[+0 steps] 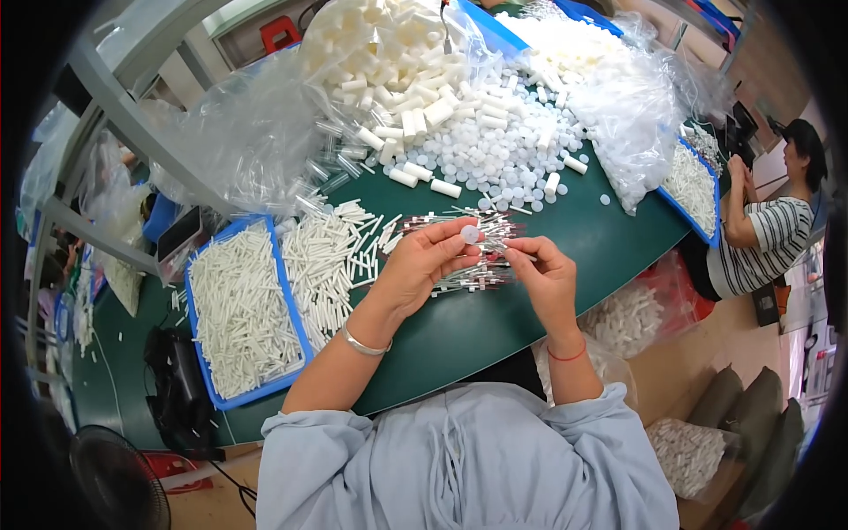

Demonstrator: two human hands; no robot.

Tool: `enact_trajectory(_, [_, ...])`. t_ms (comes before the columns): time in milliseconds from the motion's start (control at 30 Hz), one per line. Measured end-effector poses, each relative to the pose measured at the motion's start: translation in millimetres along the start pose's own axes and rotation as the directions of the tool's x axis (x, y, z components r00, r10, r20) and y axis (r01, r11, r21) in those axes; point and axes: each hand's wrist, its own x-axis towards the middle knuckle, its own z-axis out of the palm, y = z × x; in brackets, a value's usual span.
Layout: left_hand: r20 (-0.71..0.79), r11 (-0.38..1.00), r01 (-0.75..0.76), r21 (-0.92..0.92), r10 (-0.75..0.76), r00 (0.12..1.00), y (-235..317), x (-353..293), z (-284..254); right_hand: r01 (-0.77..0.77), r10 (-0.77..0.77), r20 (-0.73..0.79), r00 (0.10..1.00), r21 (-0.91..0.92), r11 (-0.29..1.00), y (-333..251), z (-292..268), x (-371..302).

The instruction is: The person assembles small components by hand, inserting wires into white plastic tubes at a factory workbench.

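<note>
My left hand (426, 263) pinches a small round translucent white disc (470, 234) between thumb and fingers. Close to its right, my right hand (546, 276) has thumb and forefinger pressed together; whatever lies between them is too small to make out. Beneath and behind both hands spreads a pile of thin wired pieces (478, 279) with white and reddish parts. Past them, a large heap of similar translucent discs (503, 150) covers the table, mixed with thick white foam-like cylinders (439, 111).
Left of my arm lie loose thin white sticks (320, 265) and a blue tray (306, 343) full of them. Clear plastic bags (238, 132) crowd the back of the green table (424, 340). A co-worker (768, 216) sits at the right, beside another blue tray (712, 238).
</note>
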Motion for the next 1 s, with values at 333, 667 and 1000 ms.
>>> enact_trajectory(333, [-0.002, 0.996, -0.037, -0.085, 0.037, 0.999, -12, -25, -1, 0.14, -0.124, 0.082, 0.989, -0.215, 0.967, -14, 1, -18])
enact_trajectory(667, [-0.029, 0.993, -0.05, 0.105, 0.053, 0.998, -12, -37, -2, 0.114, -0.099, 0.071, 0.993, -0.252, 0.961, -13, 3, -17])
enact_trajectory(1000, [-0.058, 0.975, -0.095, 0.202, 0.109, 0.992, -20, -39, -7, 0.154, -0.133, 0.088, 0.987, -0.32, 0.935, -15, 6, -18])
